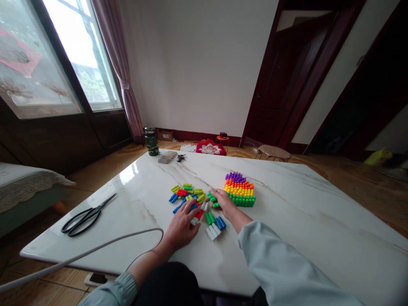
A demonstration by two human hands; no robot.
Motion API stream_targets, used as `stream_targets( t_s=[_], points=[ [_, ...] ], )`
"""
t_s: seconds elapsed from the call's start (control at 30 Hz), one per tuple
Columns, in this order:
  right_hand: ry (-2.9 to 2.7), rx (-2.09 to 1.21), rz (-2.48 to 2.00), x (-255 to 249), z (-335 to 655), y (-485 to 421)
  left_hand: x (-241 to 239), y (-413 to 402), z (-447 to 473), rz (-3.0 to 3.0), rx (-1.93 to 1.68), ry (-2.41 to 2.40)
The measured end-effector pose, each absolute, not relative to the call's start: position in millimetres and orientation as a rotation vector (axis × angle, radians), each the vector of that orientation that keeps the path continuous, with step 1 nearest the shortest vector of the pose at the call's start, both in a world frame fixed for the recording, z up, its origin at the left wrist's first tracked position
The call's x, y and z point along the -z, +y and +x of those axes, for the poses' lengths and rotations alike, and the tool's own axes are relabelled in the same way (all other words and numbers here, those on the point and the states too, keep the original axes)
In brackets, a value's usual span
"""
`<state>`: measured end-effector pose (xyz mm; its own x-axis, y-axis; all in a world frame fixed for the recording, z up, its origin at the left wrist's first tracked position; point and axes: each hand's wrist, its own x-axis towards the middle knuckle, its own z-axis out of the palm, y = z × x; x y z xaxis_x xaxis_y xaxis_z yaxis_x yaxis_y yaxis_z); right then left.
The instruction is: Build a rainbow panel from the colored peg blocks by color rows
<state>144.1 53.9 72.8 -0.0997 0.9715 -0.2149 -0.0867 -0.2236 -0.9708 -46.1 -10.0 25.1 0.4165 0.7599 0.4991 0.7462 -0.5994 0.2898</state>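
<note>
A scatter of small plastic pegs (pixel 188 195) in blue, yellow, green, red and white lies on the white marble table (pixel 302 221). My left hand (pixel 181 223) rests flat on the pegs at the pile's near side, fingers stretched over blue and red ones. My right hand (pixel 225 202) is closed round green pegs (pixel 211 197) at the left edge of a joined peg block (pixel 240 189), striped purple, orange, yellow and green. A short row of white, green and blue pegs (pixel 215 225) lies between my wrists.
Black scissors (pixel 86 216) lie at the table's left. A grey cable (pixel 95 248) curves over the near edge. A green flask (pixel 151 141), a blurred small object (pixel 167 157) and keys (pixel 180 157) sit at the far edge. A stool (pixel 273 151) stands beyond.
</note>
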Motion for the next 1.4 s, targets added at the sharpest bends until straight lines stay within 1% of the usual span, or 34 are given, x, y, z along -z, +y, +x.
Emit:
stream_targets(
  t_s=[0.1,0.2,0.37,0.5,0.63,0.83,0.9,1.07,1.23,1.4],
  points=[
    [-1.219,-1.387,-1.291,-63.7,139.5,55.9,-23.1,-9.1,-46.8,2.631,-0.939,1.401],
    [-1.171,-1.296,-1.285,-50.4,133.3,61.1,-21.6,-8.6,-47.0,2.632,-0.936,1.407],
    [-1.203,-1.260,-1.228,-39.4,129.4,63.7,-22.3,-8.4,-46.4,2.641,-0.956,1.404],
    [-1.331,-1.191,-1.156,-46.0,131.4,60.3,-24.2,-8.1,-46.4,2.648,-0.953,1.398],
    [-1.318,-1.128,-1.235,-58.1,135.4,58.2,-23.8,-7.8,-47.1,2.650,-0.946,1.394],
    [-1.342,-1.142,-1.264,-77.1,158.6,54.8,-22.3,-7.4,-47.1,2.656,-0.934,1.395],
    [-1.370,-1.037,-1.324,-81.4,171.3,54.2,-22.5,-7.1,-47.0,2.659,-0.925,1.391],
    [-1.532,-0.584,-1.516,-90.3,210.8,54.8,-22.2,-6.6,-46.8,2.660,-0.917,1.396],
    [-1.666,-0.319,-1.581,-95.7,258.2,51.0,-21.8,-6.6,-46.3,2.666,-0.926,1.405],
    [-1.786,0.054,-1.989,-102.3,298.6,36.5,-22.4,-6.6,-46.1,2.671,-0.938,1.402]
  ],
)
